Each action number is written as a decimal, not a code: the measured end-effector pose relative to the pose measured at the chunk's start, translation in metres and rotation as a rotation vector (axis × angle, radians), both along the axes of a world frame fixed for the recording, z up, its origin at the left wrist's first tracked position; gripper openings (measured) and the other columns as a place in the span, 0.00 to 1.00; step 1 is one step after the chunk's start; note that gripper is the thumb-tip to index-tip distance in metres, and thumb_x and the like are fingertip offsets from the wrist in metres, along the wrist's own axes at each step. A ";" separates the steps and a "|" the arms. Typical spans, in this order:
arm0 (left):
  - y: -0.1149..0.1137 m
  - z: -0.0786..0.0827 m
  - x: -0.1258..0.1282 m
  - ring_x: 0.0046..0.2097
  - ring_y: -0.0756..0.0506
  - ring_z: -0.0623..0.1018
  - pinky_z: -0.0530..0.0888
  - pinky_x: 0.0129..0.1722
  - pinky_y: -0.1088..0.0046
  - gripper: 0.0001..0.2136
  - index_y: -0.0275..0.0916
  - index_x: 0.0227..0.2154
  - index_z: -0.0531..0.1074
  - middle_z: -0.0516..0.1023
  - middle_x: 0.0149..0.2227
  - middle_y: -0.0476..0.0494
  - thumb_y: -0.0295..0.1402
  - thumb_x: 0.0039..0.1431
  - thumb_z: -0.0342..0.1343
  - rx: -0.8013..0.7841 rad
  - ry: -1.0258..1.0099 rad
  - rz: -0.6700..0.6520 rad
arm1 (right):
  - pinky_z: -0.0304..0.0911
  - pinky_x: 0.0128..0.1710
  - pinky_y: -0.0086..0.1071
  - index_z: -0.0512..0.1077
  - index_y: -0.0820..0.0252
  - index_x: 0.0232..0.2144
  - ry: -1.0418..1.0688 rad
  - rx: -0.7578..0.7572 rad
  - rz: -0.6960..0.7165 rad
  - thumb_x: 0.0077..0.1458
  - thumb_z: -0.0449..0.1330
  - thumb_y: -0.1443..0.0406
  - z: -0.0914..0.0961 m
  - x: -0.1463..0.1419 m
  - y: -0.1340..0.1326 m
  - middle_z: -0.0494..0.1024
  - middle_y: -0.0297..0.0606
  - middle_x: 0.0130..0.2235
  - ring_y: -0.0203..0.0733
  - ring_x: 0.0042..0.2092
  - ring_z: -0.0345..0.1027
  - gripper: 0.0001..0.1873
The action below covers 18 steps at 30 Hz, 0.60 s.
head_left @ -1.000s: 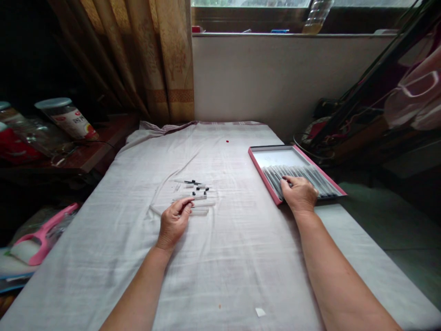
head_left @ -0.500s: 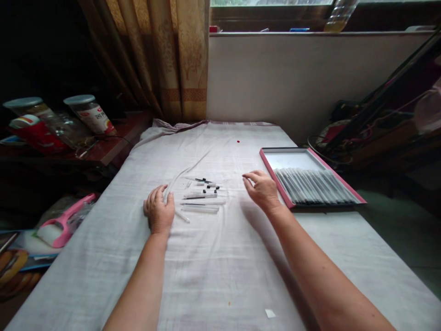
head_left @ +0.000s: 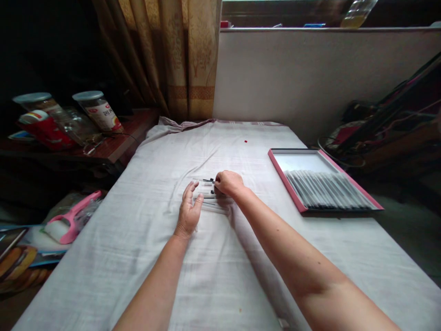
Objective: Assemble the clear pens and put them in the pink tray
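Note:
Several clear pen tubes, thin dark refills and small black caps lie in a loose group on the white cloth. My left hand rests at the near left side of this group, fingers stretched and thumb apart, with nothing visible in it. Over the right side of the group, my right hand has its fingers bent and pinched together at the small parts; whatever is between them is hidden. To the right, a pink-edged box holds a row of clear pens with black ends.
A tiny red piece lies farther back on the cloth. At left, jars stand on a dark wooden surface, and a pink-handled tool lies lower down. A curtain and wall border the far side.
My right hand has moved left from beside the box to the pen parts, and its fingers have closed. My left hand has shifted right, nearer the parts. The view has swung slightly left.

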<state>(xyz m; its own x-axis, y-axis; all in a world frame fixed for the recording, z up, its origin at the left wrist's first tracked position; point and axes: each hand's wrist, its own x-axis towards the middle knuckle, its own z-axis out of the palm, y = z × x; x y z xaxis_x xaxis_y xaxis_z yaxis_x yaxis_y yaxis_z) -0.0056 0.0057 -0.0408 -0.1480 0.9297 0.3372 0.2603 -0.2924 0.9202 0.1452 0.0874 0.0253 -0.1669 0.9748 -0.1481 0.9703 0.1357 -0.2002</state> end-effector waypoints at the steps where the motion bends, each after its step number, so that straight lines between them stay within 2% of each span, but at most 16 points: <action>1: 0.001 0.001 -0.001 0.63 0.42 0.63 0.58 0.64 0.61 0.18 0.41 0.55 0.66 0.67 0.59 0.40 0.34 0.62 0.52 -0.034 -0.091 0.002 | 0.65 0.39 0.35 0.80 0.58 0.38 -0.016 -0.032 -0.005 0.52 0.59 0.65 0.002 -0.001 0.002 0.81 0.49 0.42 0.49 0.43 0.74 0.13; 3: 0.003 0.002 -0.004 0.62 0.43 0.66 0.60 0.63 0.62 0.18 0.41 0.54 0.67 0.69 0.57 0.41 0.33 0.61 0.52 -0.103 -0.226 0.040 | 0.66 0.39 0.35 0.80 0.59 0.36 -0.039 -0.084 -0.006 0.47 0.61 0.67 0.005 -0.001 0.006 0.81 0.49 0.41 0.51 0.44 0.74 0.12; 5: 0.006 0.002 -0.008 0.61 0.43 0.68 0.62 0.61 0.63 0.16 0.41 0.52 0.69 0.72 0.56 0.42 0.31 0.60 0.52 -0.150 -0.277 0.103 | 0.65 0.38 0.34 0.80 0.59 0.34 -0.043 -0.107 0.003 0.45 0.63 0.68 0.009 0.001 0.007 0.81 0.48 0.41 0.51 0.44 0.74 0.12; 7: 0.009 0.001 -0.012 0.59 0.44 0.70 0.64 0.60 0.64 0.16 0.40 0.50 0.69 0.73 0.54 0.42 0.30 0.59 0.52 -0.159 -0.267 0.149 | 0.65 0.38 0.34 0.80 0.57 0.34 -0.028 -0.098 0.007 0.44 0.62 0.68 0.013 0.007 0.006 0.81 0.46 0.40 0.51 0.44 0.74 0.11; 10: 0.010 0.001 -0.017 0.56 0.45 0.72 0.67 0.57 0.65 0.16 0.39 0.50 0.70 0.74 0.53 0.40 0.29 0.58 0.52 -0.116 -0.173 0.174 | 0.64 0.38 0.32 0.79 0.54 0.37 0.043 -0.017 -0.014 0.50 0.58 0.65 0.012 0.024 -0.001 0.81 0.40 0.41 0.47 0.44 0.74 0.13; 12: 0.008 0.003 -0.019 0.54 0.45 0.73 0.69 0.56 0.64 0.15 0.39 0.49 0.70 0.75 0.52 0.40 0.30 0.58 0.53 -0.059 -0.023 0.170 | 0.64 0.39 0.32 0.78 0.54 0.36 0.244 0.090 -0.070 0.51 0.56 0.64 0.005 0.040 -0.010 0.81 0.38 0.40 0.43 0.41 0.73 0.12; 14: 0.004 0.007 -0.019 0.53 0.44 0.74 0.68 0.56 0.62 0.13 0.39 0.46 0.73 0.76 0.50 0.40 0.30 0.57 0.54 0.022 0.200 0.146 | 0.64 0.36 0.31 0.77 0.58 0.32 0.572 0.190 -0.166 0.50 0.57 0.62 -0.005 0.056 -0.022 0.80 0.37 0.33 0.40 0.35 0.72 0.10; 16: -0.001 0.012 -0.016 0.54 0.42 0.72 0.66 0.58 0.59 0.10 0.40 0.41 0.75 0.76 0.49 0.41 0.30 0.56 0.56 0.099 0.442 0.094 | 0.64 0.31 0.31 0.74 0.60 0.28 0.867 0.226 -0.263 0.48 0.58 0.60 -0.016 0.072 -0.038 0.77 0.36 0.27 0.38 0.30 0.69 0.09; 18: -0.005 0.015 -0.011 0.57 0.39 0.69 0.63 0.60 0.56 0.09 0.41 0.39 0.77 0.76 0.51 0.41 0.30 0.56 0.57 0.131 0.647 0.034 | 0.62 0.26 0.29 0.73 0.61 0.29 1.081 0.199 -0.360 0.44 0.61 0.58 -0.025 0.083 -0.056 0.75 0.34 0.25 0.36 0.26 0.67 0.11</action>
